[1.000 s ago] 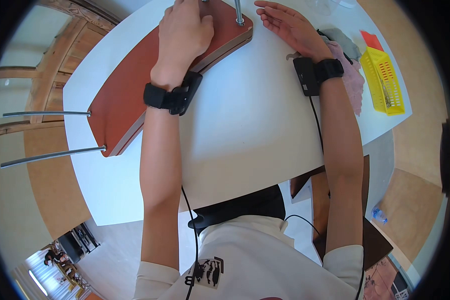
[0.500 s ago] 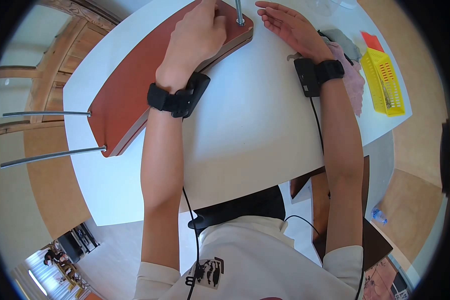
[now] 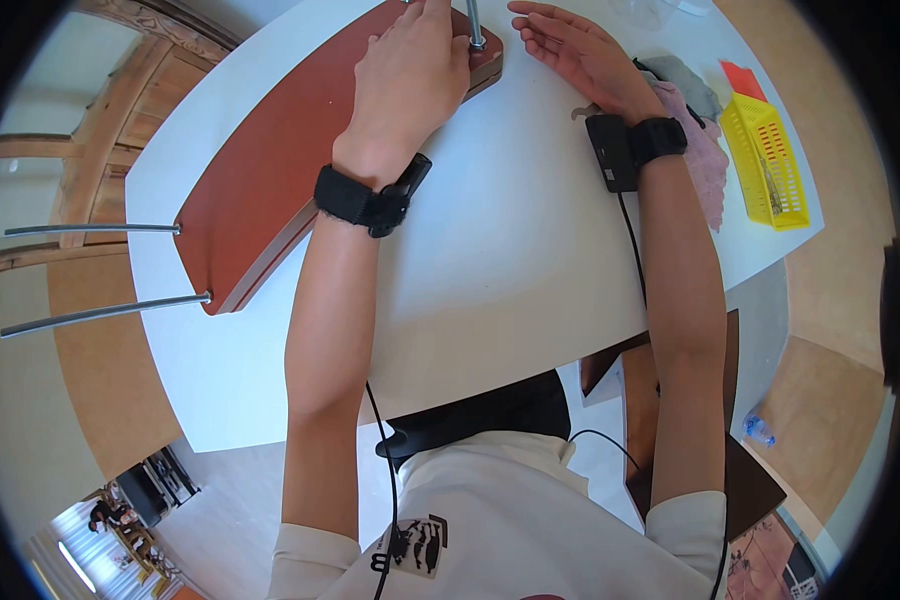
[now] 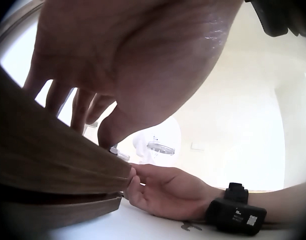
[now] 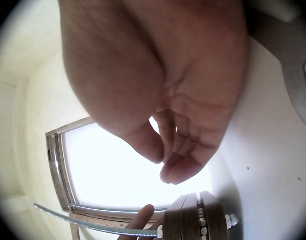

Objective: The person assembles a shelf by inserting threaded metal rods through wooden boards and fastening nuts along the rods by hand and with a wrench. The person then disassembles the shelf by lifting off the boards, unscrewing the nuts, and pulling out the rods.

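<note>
The left hand (image 3: 410, 85), spread wide over the red-brown, curved wooden board (image 3: 270, 150), best presses evenly, the right hand (image 3: 592, 65) relaxed and empty.

Wood-framed window (image 5: 128, 167), brightly lit; pale walls (image 5: 43, 112); tan floor (image 3: 830, 420).

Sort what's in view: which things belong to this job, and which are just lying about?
In the job:
- board, left hand at it
- metal rods
- nuts
- right hand, held near the board
- wrench, probably, given the nuts

Lying about, it seems:
- pink cloth
- grey cloth
- yellow basket
- bottle
</note>
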Available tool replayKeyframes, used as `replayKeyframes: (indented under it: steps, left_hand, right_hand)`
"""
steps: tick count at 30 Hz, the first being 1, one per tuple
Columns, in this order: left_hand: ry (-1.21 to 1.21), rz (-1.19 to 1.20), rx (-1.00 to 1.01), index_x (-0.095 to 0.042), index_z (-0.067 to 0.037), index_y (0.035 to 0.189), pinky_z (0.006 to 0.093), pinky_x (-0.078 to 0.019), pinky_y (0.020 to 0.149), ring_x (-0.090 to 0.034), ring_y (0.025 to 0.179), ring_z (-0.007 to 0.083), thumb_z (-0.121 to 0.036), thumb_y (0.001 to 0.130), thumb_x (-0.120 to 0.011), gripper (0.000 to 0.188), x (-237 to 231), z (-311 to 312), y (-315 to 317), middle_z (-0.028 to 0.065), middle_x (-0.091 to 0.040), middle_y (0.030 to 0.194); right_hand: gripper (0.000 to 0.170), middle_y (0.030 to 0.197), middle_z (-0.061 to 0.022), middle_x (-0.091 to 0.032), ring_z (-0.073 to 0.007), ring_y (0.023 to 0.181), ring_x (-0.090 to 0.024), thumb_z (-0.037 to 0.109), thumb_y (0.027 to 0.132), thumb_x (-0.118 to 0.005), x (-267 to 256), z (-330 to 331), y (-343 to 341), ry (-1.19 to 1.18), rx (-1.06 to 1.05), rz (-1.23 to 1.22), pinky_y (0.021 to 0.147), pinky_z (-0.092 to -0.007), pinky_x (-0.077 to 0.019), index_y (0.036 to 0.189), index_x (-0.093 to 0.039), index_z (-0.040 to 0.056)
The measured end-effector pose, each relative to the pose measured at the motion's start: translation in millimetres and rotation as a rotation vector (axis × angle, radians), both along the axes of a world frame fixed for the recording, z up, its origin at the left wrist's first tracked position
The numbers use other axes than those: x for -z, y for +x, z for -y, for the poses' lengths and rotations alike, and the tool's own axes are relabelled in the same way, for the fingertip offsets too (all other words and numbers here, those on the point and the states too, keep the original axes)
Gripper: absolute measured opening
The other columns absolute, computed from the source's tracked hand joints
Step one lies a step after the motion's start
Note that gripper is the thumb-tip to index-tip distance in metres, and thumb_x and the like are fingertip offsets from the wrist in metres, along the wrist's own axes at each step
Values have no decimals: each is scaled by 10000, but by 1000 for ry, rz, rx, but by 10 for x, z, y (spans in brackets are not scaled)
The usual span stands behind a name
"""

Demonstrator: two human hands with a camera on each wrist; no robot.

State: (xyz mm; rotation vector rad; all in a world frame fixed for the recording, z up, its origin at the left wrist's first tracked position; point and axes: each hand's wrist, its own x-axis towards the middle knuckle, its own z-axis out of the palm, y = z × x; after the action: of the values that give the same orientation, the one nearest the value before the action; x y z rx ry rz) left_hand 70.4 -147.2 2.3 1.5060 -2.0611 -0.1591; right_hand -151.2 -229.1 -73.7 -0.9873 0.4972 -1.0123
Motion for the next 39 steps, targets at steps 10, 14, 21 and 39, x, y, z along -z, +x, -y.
replayKeyframes:
  steps: [10,14,21,39]
  left_hand:
    - [135,13,-3,-511,19,1364,508,-509,926,-628,1073,471,-162,956,-618,459,-158,-57,-28,252,-645,1180]
    - [46,26,42,-504,26,1357,523,-495,942,-623,1065,476,-156,963,-614,448,-15,25,28,254,-643,1154]
    - [27,-3,49,-465,46,1380,584,-444,1024,-607,1119,484,-156,983,-587,461,-12,8,8,284,-623,1201]
    - [83,-94,58,-491,14,1402,497,-518,919,-649,1062,445,-138,965,-601,476,-164,-67,11,245,-663,1140]
  right_hand:
    - [319,1113,-57,-656,-136,1049,-622,144,1061,-587,-3,11,9,9,24,-37,969,-255,-518,1340,-607,-9]
    - [311,1110,-56,-661,-137,1044,-626,145,1061,-586,-12,-3,5,17,36,-34,966,-255,-520,1331,-614,-7]
    - [309,1107,-55,-662,-134,1042,-626,151,1061,-588,-31,-33,16,0,39,-38,962,-251,-520,1326,-617,-4]
    - [303,1118,-58,-651,-135,1056,-615,139,1068,-572,-72,-51,23,11,27,-48,970,-252,-516,1332,-608,-7]
